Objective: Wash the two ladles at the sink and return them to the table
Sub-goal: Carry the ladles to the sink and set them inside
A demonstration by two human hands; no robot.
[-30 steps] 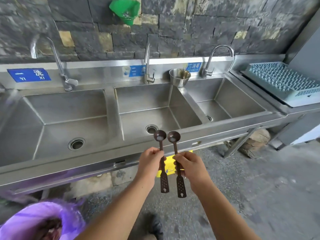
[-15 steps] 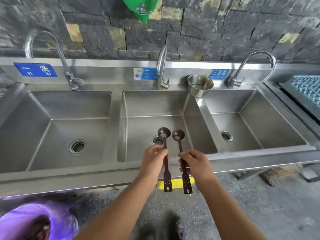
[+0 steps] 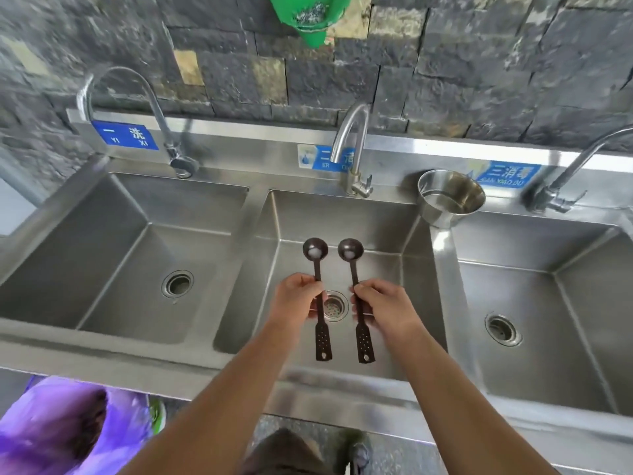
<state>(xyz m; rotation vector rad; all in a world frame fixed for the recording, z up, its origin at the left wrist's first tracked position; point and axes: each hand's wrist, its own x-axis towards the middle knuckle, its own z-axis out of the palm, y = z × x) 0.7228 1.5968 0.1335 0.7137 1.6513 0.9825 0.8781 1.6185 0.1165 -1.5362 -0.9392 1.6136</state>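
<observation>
Two dark brown ladles with small round bowls and perforated handle ends are held side by side over the middle basin (image 3: 404, 289) of a three-basin steel sink. My left hand (image 3: 296, 298) grips the left ladle (image 3: 315, 250) by its stem. My right hand (image 3: 385, 305) grips the right ladle (image 3: 350, 250) the same way. Both bowls point away from me, towards the middle tap (image 3: 352, 149), which stands behind them with no water running. The drain (image 3: 335, 306) shows between the two handles.
A steel cup (image 3: 450, 200) sits on the ledge between the middle and right basins. Left tap (image 3: 137, 108) and right tap (image 3: 565, 176) stand over their own basins. A green holder (image 3: 305, 15) hangs on the stone wall. A purple bag (image 3: 65, 426) lies at the lower left.
I have stepped up to the sink, and both hands have carried the ladles forward from before its front edge to above the middle basin. The grips are unchanged.
</observation>
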